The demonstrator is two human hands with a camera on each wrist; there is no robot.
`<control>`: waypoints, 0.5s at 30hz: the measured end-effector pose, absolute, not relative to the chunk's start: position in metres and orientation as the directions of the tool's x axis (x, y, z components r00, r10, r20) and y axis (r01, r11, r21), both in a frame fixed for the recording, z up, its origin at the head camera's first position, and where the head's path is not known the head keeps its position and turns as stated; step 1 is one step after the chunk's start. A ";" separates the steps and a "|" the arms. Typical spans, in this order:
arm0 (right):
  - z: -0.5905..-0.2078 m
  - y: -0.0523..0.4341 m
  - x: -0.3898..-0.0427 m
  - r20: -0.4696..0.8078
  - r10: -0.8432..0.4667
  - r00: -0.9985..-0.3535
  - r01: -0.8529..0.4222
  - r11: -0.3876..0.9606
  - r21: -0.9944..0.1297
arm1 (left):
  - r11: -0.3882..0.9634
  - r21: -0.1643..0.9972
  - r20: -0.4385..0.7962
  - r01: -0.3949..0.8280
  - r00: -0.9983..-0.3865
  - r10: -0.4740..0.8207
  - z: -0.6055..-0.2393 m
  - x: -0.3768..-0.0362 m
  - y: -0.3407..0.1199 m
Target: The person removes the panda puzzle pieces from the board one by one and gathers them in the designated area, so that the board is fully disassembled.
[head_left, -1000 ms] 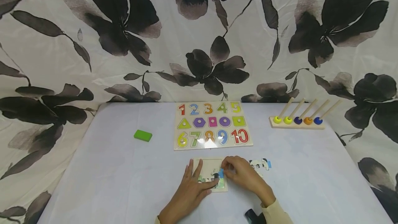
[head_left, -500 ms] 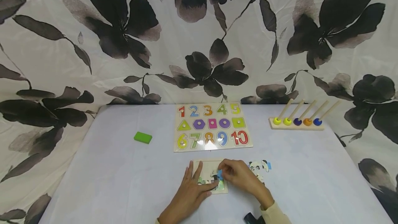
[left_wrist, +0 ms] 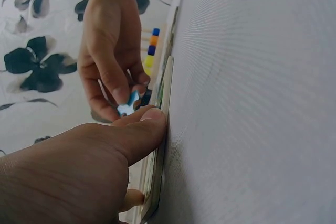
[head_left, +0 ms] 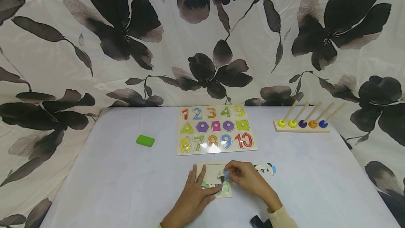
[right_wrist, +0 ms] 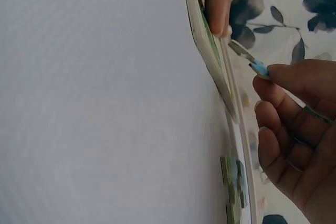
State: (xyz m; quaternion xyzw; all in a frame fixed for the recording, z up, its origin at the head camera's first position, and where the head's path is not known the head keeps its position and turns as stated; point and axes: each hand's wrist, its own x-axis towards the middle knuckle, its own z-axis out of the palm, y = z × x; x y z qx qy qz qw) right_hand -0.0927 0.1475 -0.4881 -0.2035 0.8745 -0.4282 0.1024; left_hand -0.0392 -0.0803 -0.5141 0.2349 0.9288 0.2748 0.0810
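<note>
Your right hand (head_left: pixel 245 179) pinches the small blue-edged jigsaw piece (head_left: pixel 226 175) over the square wooden puzzle tray (head_left: pixel 211 173), at 2 o'clock from your left hand (head_left: pixel 194 195), flat on it.

The setting appears to be a staged play or recording corner: a white-covered table (head_left: pixel 126 185) backed by a floral drape (head_left: pixel 95 45), with a number puzzle board (head_left: pixel 215 129) at centre and a bead rack (head_left: pixel 302 124) at right.

Two bare hands, no rings or gloves: the left hand (head_left: pixel 193 196) shows no sleeve in view, while the right hand (head_left: pixel 248 180) ends in a pale cream cuff at 5 o'clock, a small black device beside it
</note>
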 end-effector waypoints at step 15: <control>-0.487 0.174 -0.091 0.022 -0.381 -0.924 -0.247 0.552 -0.797 | 0.736 0.543 0.009 0.404 -0.879 0.476 -0.515 -0.039 -0.080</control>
